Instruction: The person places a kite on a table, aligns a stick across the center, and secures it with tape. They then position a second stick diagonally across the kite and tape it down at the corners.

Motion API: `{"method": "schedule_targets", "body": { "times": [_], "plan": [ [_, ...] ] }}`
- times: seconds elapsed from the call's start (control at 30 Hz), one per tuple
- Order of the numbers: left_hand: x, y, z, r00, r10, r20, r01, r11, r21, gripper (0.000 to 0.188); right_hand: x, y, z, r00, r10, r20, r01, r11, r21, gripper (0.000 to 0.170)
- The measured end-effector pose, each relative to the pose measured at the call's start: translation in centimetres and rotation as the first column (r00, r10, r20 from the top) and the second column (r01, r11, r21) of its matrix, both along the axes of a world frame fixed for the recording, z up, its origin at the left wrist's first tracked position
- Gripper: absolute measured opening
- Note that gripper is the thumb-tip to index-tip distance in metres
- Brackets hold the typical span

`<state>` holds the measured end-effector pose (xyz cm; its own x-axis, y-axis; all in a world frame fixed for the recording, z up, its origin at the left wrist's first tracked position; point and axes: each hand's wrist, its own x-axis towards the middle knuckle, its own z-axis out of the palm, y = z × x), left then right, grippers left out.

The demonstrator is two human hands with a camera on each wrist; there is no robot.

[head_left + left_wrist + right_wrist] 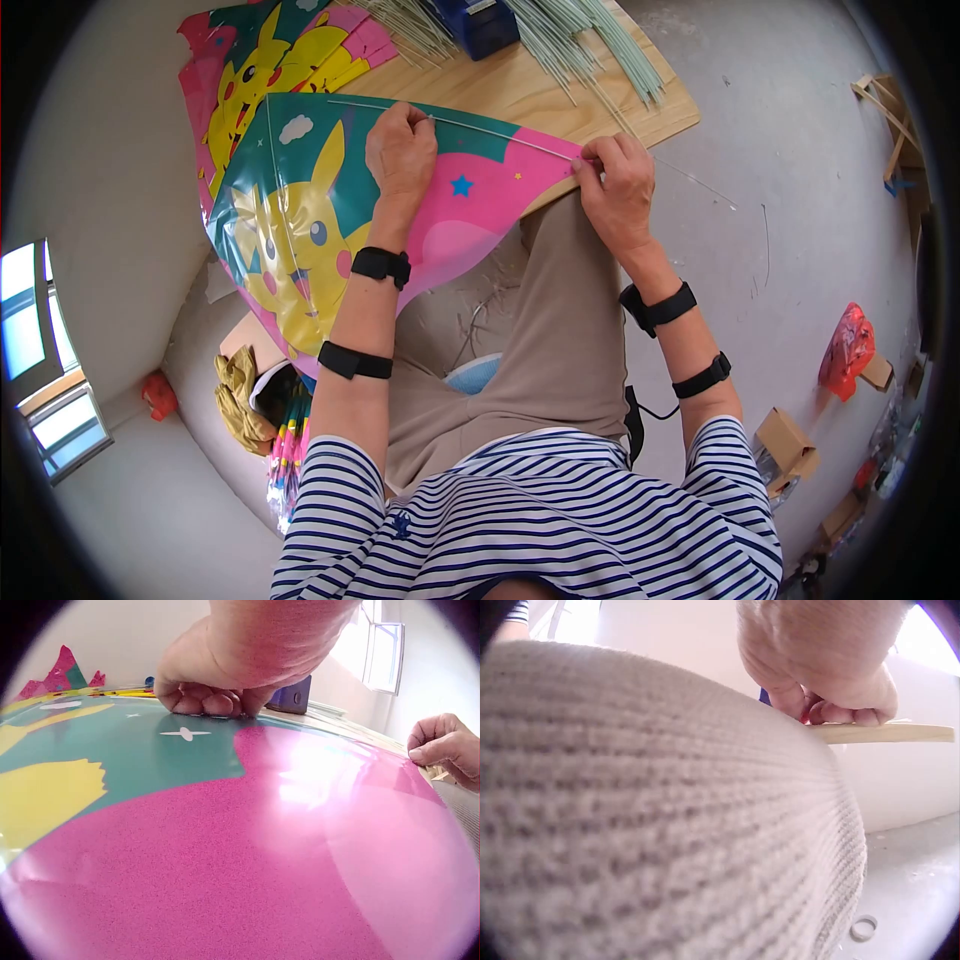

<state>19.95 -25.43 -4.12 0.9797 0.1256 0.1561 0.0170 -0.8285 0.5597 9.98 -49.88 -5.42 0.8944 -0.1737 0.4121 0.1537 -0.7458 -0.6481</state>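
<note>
Kite sail (460,215) partly on wooden tabletop (545,98), your left hand (402,155) pinching thin rod (495,134), your right hand (618,190) gripping pink corner (556,167)

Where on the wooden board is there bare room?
The board is bare at its right corner and between the held sheet and the blue box. Thin sticks crowd both sides of the box; printed sheets, the left.

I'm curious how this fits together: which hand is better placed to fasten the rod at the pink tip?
Probably the right hand: its fingers are at the pink tip of the printed sheet, where the thin rod reaches. The left hand is farther along the teal part.
</note>
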Motion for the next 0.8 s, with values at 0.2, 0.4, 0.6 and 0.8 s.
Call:
{"method": "schedule_targets", "body": {
  "times": [0.2,0.4,0.6,0.8],
  "plan": [
    [-0.1,0.2,0.0,0.999,-0.035,0.01,0.035,0.999,-0.012,0.014,0.1,0.0,-0.2,1.0,-0.016,0.009,0.017,1.0,-0.024,0.014],
    [-0.2,0.1,0.0,1.0,-0.023,-0.012,0.023,1.0,-0.02,0.015,0.1,0.1,-0.1,1.0,-0.018,0.017,0.018,1.0,-0.018,0.013],
    [-0.3,0.0,0.5,1.0,-0.024,-0.017,0.023,0.999,-0.03,0.015,0.0,-0.3,-0.4,1.0,-0.004,0.017,0.003,0.997,0.076,0.01],
    [-0.7,0.4,1.8,0.999,-0.054,-0.002,0.054,0.998,-0.02,0.015,-0.3,-0.8,0.8,0.998,-0.036,-0.042,0.044,0.973,0.225,0.006]
  ]
}}
